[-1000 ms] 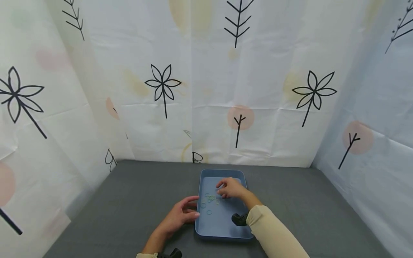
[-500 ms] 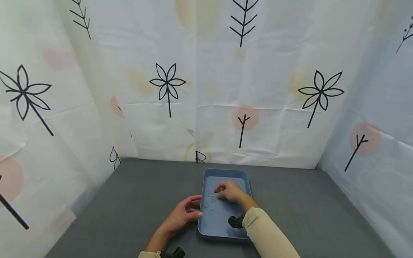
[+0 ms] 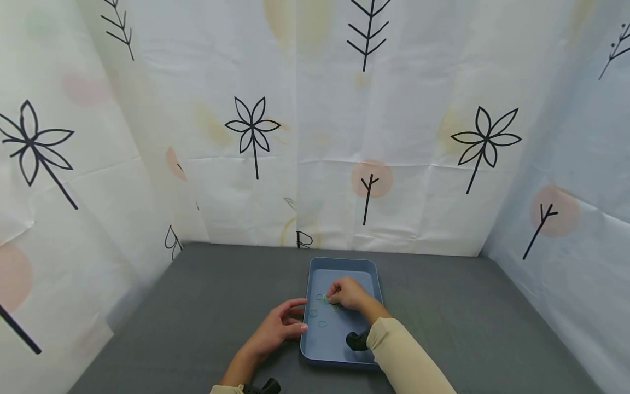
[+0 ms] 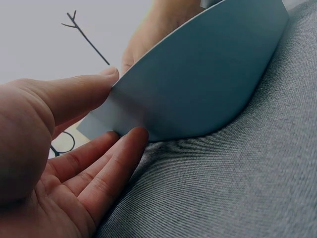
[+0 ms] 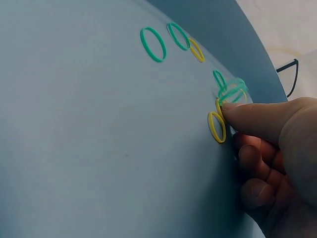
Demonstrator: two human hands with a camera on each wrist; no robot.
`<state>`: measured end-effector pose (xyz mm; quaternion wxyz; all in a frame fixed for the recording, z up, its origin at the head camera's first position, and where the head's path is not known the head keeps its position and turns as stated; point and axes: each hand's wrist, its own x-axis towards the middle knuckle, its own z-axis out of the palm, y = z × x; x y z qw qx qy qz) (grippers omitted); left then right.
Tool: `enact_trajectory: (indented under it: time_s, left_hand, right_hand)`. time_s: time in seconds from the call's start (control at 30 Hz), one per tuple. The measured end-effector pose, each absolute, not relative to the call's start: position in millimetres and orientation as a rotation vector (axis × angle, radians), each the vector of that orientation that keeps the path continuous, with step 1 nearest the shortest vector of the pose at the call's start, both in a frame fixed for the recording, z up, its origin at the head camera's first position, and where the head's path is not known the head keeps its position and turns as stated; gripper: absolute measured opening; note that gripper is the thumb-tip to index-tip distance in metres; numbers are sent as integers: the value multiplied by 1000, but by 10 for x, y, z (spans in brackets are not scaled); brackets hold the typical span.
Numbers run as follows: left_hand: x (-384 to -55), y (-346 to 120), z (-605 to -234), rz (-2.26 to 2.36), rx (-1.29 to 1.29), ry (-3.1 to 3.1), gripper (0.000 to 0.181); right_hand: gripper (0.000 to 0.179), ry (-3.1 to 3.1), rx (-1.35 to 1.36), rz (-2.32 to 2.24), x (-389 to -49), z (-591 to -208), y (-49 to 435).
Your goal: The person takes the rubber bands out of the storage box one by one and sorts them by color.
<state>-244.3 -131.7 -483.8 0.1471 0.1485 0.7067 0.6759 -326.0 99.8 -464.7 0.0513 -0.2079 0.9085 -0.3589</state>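
Basically pinching a tangle of green rubber bands [image 5: 237, 94] with the right grip [image 3: 348, 293], probably for a precise hold on something so thin. Can't tell how many. Down in the blue tray [image 3: 339, 342], just beside some loose yellow bands [image 5: 210, 124]. Resting the left grip [image 3: 279, 324] against its outside, fingers loosely extended, likely to steady it on the gray counter [image 3: 443, 306].

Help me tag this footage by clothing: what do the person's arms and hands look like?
The right sleeve is plain cream, ending short of the ungloved right hand. Of the left sleeve, only a cream edge shows; the left hand is ungloved too. A black device shows near each wrist.
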Motion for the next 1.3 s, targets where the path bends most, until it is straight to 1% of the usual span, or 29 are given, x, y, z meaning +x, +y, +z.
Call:
enact_trajectory:
  time_s: [0.2,0.37,0.63,0.93,1.3]
  left_hand:
    - [-2440,-1316,-4847,1954,428,2039,59]
    - [-2452,-1323,-4871,1954,425,2035,59]
    - [-2469,-1338,-4890,1948,426,2038,58]
    - [-2468,-1340,-4903,1943,439,2042,59]
    - [-2469,-1340,-4898,1944,436,2042,58]
  right_hand:
    - [9,2793,-622,-1061,-3233,-4634,975]
    - [12,2803,-657,-1014,-3280,-4663,983]
    - [13,2784,-682,-926,-3252,-4577,980]
    - [4,2747,-729,-1017,-3232,-4567,1001]
    - [5,2742,-762,-1051,-3253,-4604,982]
